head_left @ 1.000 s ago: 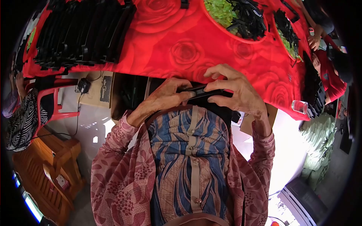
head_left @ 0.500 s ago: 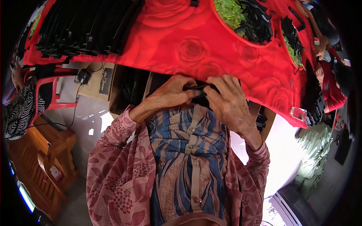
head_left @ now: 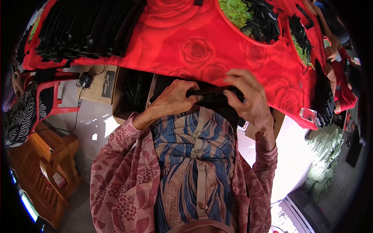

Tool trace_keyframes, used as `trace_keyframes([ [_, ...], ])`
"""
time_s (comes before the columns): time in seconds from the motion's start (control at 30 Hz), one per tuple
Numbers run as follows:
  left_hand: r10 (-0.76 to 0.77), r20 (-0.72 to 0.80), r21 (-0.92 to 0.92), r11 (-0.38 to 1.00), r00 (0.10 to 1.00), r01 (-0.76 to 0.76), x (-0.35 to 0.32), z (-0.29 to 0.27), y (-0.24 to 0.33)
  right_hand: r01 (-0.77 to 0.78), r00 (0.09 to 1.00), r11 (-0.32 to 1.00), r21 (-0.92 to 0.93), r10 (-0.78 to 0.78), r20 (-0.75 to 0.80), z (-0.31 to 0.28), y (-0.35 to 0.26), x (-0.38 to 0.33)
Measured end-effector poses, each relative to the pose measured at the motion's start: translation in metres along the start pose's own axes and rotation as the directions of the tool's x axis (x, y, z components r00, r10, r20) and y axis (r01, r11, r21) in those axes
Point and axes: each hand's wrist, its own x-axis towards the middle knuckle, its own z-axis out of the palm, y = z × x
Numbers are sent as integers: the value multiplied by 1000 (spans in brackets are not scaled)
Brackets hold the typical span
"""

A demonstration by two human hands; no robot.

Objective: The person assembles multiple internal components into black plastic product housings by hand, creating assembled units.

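Note:
My left hand [head_left: 176, 95] is closed on a long thin black plastic piece [head_left: 211, 93], gripping its left end between thumb and fingers. The piece lies crosswise just beyond my shirt front, below the table edge. Around its right end is my right hand [head_left: 251, 95], with thumb and fingers apart; whether the thumb touches the piece is hard to see. Dark material beneath the piece blends with it, so its outline is partly lost.
A red rose-patterned cloth [head_left: 171, 50] covers the table. Long black parts [head_left: 89, 31] are stacked at the far left. A round red tray [head_left: 248, 40] holds green translucent bits and small black pieces. A clear cup [head_left: 308, 115] is at the right edge. Cardboard boxes [head_left: 120, 97] stand underneath.
My right hand has moved right and its fingers have spread, exposing more of the black piece. My left hand keeps its hold in nearly the same place.

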Motion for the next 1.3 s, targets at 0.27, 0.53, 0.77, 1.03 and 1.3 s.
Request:
trace_keyframes([
  [0.27,54,24,-38,998,998,-53,1,2,5,-341,893,936,84,295,341,0,6,10],
  [0.53,-40,72,-52,998,997,44,3,5,3,-379,870,917,121,308,386,4,12,14],
  [0.77,22,5,30,999,1000,-23,2,0,16,-402,885,898,180,331,326,-4,0,18],
  [1.03,38,3,92,995,999,-38,6,-1,8,-370,874,929,-8,351,335,-1,2,22],
  [1.3,-37,71,-9,999,997,38,9,-4,10,-364,865,931,6,336,373,1,11,25],
])
